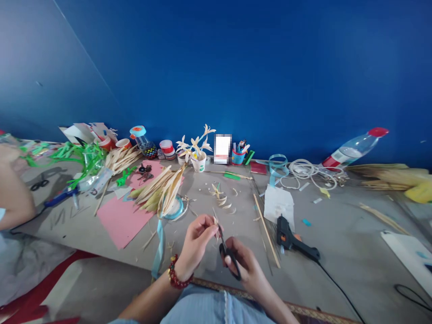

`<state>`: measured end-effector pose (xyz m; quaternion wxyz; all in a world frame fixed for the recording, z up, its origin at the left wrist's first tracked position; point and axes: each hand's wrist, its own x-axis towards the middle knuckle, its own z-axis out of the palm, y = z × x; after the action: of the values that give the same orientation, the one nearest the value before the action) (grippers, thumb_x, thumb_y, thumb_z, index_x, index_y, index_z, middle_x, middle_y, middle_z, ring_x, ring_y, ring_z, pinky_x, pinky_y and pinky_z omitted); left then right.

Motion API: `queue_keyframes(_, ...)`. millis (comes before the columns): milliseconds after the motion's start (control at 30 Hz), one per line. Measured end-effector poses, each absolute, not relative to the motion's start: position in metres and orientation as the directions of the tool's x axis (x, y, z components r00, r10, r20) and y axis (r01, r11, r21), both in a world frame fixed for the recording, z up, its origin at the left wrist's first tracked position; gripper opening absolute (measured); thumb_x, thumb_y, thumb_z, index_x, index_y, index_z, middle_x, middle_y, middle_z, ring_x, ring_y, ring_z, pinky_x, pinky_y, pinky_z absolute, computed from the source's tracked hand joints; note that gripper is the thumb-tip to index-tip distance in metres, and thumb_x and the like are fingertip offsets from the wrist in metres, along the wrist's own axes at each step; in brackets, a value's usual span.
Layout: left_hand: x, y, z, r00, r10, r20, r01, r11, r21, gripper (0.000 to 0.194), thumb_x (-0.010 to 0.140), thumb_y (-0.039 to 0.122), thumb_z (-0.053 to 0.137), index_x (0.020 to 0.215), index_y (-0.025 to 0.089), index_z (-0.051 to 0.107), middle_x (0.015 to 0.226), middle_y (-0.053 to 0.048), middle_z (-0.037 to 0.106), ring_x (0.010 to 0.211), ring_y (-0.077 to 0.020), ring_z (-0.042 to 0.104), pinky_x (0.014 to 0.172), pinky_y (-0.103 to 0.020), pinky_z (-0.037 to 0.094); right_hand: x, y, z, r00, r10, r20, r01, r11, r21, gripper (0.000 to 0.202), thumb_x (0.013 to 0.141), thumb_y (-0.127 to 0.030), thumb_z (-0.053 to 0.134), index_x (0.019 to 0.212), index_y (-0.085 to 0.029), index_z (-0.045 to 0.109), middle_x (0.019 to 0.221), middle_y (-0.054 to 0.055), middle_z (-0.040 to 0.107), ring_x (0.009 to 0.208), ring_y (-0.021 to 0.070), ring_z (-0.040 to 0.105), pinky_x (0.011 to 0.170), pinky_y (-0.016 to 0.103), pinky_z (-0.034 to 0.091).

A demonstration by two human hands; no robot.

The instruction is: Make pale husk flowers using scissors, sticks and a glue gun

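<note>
My left hand [195, 245], with a red bead bracelet on the wrist, pinches a small pale strip of dried leaf [215, 221] between thumb and fingertips. My right hand [245, 263] grips black-handled scissors [225, 245], and their blades point up to the strip. Both hands hover low over the near edge of the grey work surface [324, 252]. Cut pale curls [221, 195] lie just beyond the hands.
A bundle of dried leaves [162, 189], pink paper [123, 218] and blue ribbon [158, 243] lie to the left. A black glue gun [292, 238], thin sticks [266, 229] and white paper [278, 202] lie to the right. A leaf-flower cup [198, 161], a bottle [354, 150] and cord stand at the back. Another person's arm [15, 193] is at far left.
</note>
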<state>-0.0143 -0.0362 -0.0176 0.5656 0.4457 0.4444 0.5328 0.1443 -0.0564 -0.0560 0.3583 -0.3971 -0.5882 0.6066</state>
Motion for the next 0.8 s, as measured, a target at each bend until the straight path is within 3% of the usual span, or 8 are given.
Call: queue_keyframes(800, -0.013, -0.038, -0.01, 0.078, 0.997, -0.02, -0.149, 0.031, 0.988, 0.018, 0.085, 0.025, 0.06, 0.069, 0.017, 0.055, 0.078, -0.004, 0.065, 0.072, -0.0156, 0.056, 0.07, -0.027, 0.045, 0.154, -0.058, -0.066, -0.409, 0.909, -0.076, 0.11, -0.034, -0.993, 0.045, 0.082, -0.063, 0.057, 0.076, -0.021, 0.044, 0.064, -0.006, 0.035, 0.058, 0.0122, 0.029, 0.052, 0.024, 0.024)
